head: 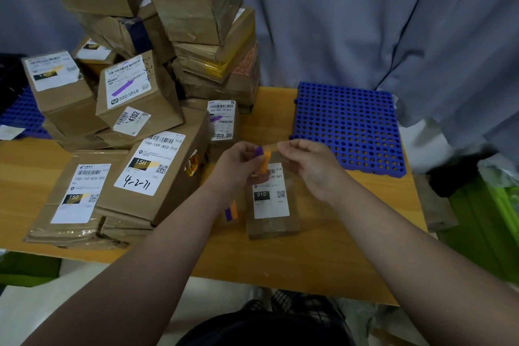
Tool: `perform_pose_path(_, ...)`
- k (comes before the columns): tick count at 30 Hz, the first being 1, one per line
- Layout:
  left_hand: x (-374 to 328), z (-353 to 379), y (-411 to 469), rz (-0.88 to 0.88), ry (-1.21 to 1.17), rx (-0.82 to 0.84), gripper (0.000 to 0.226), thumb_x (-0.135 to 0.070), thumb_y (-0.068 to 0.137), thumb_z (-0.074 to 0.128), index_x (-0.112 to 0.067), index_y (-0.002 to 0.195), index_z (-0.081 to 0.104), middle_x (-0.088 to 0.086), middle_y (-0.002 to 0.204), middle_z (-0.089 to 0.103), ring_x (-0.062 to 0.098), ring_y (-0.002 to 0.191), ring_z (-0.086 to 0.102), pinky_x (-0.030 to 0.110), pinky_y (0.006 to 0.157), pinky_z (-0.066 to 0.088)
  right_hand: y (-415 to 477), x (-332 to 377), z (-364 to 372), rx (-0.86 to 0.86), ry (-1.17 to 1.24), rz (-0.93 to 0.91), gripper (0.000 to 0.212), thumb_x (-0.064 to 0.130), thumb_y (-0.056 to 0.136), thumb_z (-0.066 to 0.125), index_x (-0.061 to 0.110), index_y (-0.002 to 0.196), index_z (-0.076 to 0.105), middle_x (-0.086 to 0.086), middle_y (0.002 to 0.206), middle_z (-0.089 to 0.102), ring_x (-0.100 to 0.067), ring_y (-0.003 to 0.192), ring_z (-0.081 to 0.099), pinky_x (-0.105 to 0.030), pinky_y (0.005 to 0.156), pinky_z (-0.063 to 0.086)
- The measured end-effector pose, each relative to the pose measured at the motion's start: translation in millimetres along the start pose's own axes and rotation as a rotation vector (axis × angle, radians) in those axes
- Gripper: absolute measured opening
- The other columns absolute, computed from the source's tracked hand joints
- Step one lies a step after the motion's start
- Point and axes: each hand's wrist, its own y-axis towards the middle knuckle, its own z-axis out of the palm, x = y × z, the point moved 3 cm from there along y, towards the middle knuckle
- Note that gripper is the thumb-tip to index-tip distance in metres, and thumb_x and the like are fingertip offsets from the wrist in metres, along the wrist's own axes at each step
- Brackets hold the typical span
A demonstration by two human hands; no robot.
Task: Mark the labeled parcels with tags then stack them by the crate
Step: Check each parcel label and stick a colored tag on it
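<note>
Sits at a wooden table point(280, 261), near edge bare, faces a parcel pile point(157, 166) crowding the left (top cut off) and a blue mat point(348, 126) rear right, has a small parcel point(271, 205) mid-table, label half hidden, and above it pinches, between left hand point(238, 163) and right hand point(311, 168), a purple-and-orange tag strip point(265, 161).

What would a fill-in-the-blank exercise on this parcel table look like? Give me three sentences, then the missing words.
1. The left hand and the right hand pinch a tag strip coloured purple and ____.
2. The small parcel below them bears a label with ____ printed in a black box.
3. The perforated mat at the far right of the table is ____.
Missing words: orange; 010; blue.
</note>
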Motion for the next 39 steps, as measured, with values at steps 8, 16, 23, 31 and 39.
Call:
perform_pose_path(8, 24.8, 50.3, 8.8, -0.032, 0.234, 0.06, 0.029, 0.003, 0.082, 0.068, -0.011, 0.101, 0.051, 0.018, 0.104, 0.061, 0.022, 0.078, 0.067, 0.026, 0.067, 0.059, -16.6, -20.3, -46.0, -0.077, -0.109, 0.121, 0.011, 0.017, 0.084, 0.071, 0.017, 0.074, 0.07, 0.005, 0.068, 0.065, -0.008, 0.068, 0.057, -0.023, 0.068, 0.046)
perform_pose_path(16, 56.1, 124.7, 16.9, 0.049, 0.547, 0.067, 0.034, -0.028, 0.091, 0.064, -0.014, 0.119, 0.052, -0.003, 0.103, 0.056, 0.01, 0.087, 0.054, 0.021, 0.071, 0.046, -39.4, -71.7, -138.6, -0.352, -0.17, 0.324, 0.014, 0.02, 0.088, 0.068, 0.006, 0.093, 0.071, -0.001, 0.074, 0.057, -0.021, 0.075, 0.051, -0.033, 0.069, 0.046)
perform_pose_path(23, 87.9, 145.4, 13.6, 0.009, 0.611, -0.03, 0.031, -0.027, 0.094, 0.058, -0.012, 0.121, 0.056, -0.005, 0.109, 0.056, 0.009, 0.095, 0.052, 0.022, 0.076, 0.042, -48.9, -122.5, -185.1, -0.451, -0.381, 0.425, 0.016, 0.024, 0.085, 0.071, 0.009, 0.079, 0.07, -0.006, 0.092, 0.059, -0.022, 0.086, 0.053, -0.035, 0.071, 0.04)
perform_pose_path(31, 88.9, 128.4, 4.7, 0.08, 0.566, -0.171, 0.017, -0.02, 0.096, 0.053, -0.017, 0.111, 0.061, -0.007, 0.102, 0.058, 0.007, 0.091, 0.052, 0.017, 0.072, 0.04, -36.3, -123.3, -177.8, -0.402, -0.824, 0.22, 0.028, 0.034, 0.093, 0.057, 0.01, 0.095, 0.07, -0.01, 0.138, 0.047, -0.023, 0.136, 0.029, -0.028, 0.105, 0.019)
perform_pose_path(39, 86.0, 48.5, -0.4, 0.079, 0.704, -0.506, 0.031, -0.018, 0.092, 0.059, -0.016, 0.123, 0.056, 0.008, 0.128, 0.045, 0.027, 0.121, 0.04, 0.039, 0.1, 0.04, -19.0, -93.8, -87.1, -0.126, -0.444, 0.107, 0.013, 0.031, 0.091, 0.062, 0.018, 0.09, 0.065, 0.004, 0.13, 0.046, -0.013, 0.126, 0.039, -0.029, 0.1, 0.031)
